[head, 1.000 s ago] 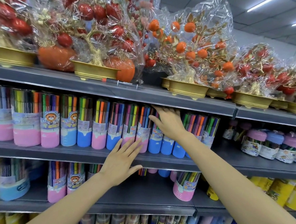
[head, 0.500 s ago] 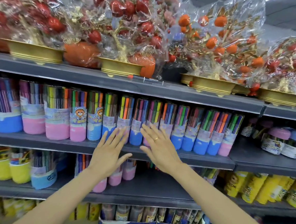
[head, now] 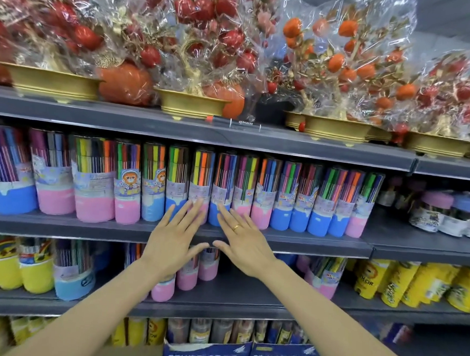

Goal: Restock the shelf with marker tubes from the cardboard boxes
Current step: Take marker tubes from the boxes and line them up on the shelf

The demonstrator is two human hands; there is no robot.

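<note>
The left hand (head: pixel 171 245) and right hand (head: pixel 242 246) are reaching side by side toward the middle shelf (head: pixel 62 227), both spread flat with straight fingers and holding nothing. Their thumbs are pointing toward each other, nearly meeting over the shelf's front edge. The left fingertips (head: pixel 198 203) are lying against the pink base of one tube (head: pixel 201 181) in the row; the right fingertips (head: pixel 221 207) are lying against the blue base of the next tube (head: pixel 224 185). Whether they are pressing or only touching is hard to judge from here. A gold ring (head: pixel 236 227) is sitting on one right finger.

The marker tubes (head: pixel 282 194) are standing upright in a tight line along the front of the middle shelf, bases alternating pink and blue, with wider tubs (head: pixel 14 177) at the left end. On the shelf below, a few more pink-based tubes (head: pixel 186 273) are standing further back, partly hidden behind the left wrist, and yellow tubs (head: pixel 19 267) are sitting to the left. At the bottom, blue cardboard boxes (head: pixel 208 352) are holding further tubes. On the top shelf, gold pots (head: pixel 190 104) of wrapped red and orange fruit trees are standing in a row.
</note>
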